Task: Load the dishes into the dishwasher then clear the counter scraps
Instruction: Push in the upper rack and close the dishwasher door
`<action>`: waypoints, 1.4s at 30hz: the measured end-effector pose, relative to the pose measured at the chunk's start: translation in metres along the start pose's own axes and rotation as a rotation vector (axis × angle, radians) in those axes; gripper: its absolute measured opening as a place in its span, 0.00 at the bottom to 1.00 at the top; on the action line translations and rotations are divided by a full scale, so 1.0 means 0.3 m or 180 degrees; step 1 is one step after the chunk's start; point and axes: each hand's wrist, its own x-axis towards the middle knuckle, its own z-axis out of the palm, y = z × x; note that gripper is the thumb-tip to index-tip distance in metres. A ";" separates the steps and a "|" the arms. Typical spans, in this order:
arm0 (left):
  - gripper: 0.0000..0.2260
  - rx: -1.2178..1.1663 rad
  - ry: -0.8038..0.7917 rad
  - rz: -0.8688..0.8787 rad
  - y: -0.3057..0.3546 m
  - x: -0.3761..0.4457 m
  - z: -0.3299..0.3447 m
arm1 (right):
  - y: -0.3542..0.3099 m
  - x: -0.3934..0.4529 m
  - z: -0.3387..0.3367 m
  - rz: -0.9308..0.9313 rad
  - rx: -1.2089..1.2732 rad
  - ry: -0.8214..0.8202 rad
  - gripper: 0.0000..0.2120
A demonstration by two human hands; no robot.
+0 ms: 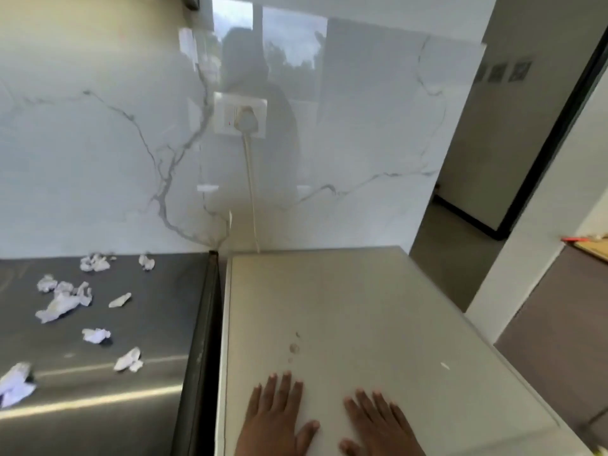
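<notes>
My left hand (274, 419) and my right hand (381, 426) lie flat, fingers straight, on the pale grey top of an appliance (345, 307) at the bottom of the view. Neither hand holds anything. To the left, on the steel counter (158, 324), several crumpled white paper scraps (62, 302) are scattered, with one scrap (128, 359) near the middle and another scrap (14, 388) at the left edge. No dishes are in view.
A marble backsplash (98, 159) rises behind both surfaces, with a wall socket (240, 118) and a white cord (251, 192) running down behind the appliance. A dark gap (214, 324) separates counter and appliance. A doorway and floor (460, 251) open to the right.
</notes>
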 end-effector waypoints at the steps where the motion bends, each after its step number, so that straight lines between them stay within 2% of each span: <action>1: 0.32 0.0148 0.0023 -0.0048 -0.007 -0.029 -0.004 | -0.004 -0.023 -0.024 0.0194 -0.0105 -0.0005 0.31; 4: 0.29 0.0486 -0.0231 -0.0281 0.036 -0.156 0.014 | 0.008 -0.122 -0.017 0.0269 -0.0469 -0.0368 0.30; 6: 0.31 0.0460 -0.0213 -0.0569 0.071 -0.201 -0.018 | 0.025 -0.165 -0.036 0.0215 -0.0559 -0.0298 0.31; 7: 0.32 0.0424 -0.0109 -0.0695 0.116 -0.251 -0.017 | 0.053 -0.216 -0.040 0.0004 -0.0672 -0.0057 0.30; 9: 0.39 0.0531 0.0229 -0.0757 0.124 -0.283 -0.035 | 0.073 -0.233 -0.067 -0.0249 -0.0611 0.0083 0.29; 12: 0.46 0.0365 0.0189 -0.0846 0.203 -0.382 -0.023 | 0.186 -0.307 -0.084 -0.0423 -0.0628 0.0158 0.30; 13: 0.44 0.0457 0.0265 -0.0764 0.237 -0.425 -0.019 | 0.235 -0.328 -0.091 -0.0453 -0.0641 0.0128 0.30; 15: 0.38 0.0551 0.0066 -0.0678 0.251 -0.519 0.028 | 0.329 -0.364 -0.075 -0.0454 -0.0665 0.0012 0.29; 18: 0.43 0.0813 0.0164 -0.0485 0.233 -0.588 0.053 | 0.424 -0.352 -0.090 -0.0598 -0.0708 0.0161 0.34; 20: 0.45 0.0874 0.0107 -0.0434 0.212 -0.603 0.020 | 0.436 -0.348 -0.101 -0.0566 -0.0668 0.0049 0.40; 25: 0.47 0.0858 -0.0075 -0.0893 0.183 -0.601 -0.037 | 0.442 -0.340 -0.106 -0.0616 -0.0486 0.0139 0.46; 29: 0.52 0.1062 0.0005 -0.0957 0.216 -0.615 0.007 | 0.494 -0.287 -0.160 -0.0715 -0.0605 -0.0202 0.52; 33: 0.49 0.1136 0.0250 -0.0850 0.201 -0.630 0.027 | 0.518 -0.257 -0.185 -0.0742 -0.0763 -0.0178 0.55; 39: 0.40 0.1235 0.0803 -0.0359 0.128 -0.590 0.034 | 0.545 -0.226 -0.146 -0.0768 -0.0962 0.0019 0.57; 42: 0.41 0.1277 0.0892 -0.0362 0.101 -0.563 0.054 | 0.548 -0.203 -0.121 -0.0832 -0.0952 0.0016 0.56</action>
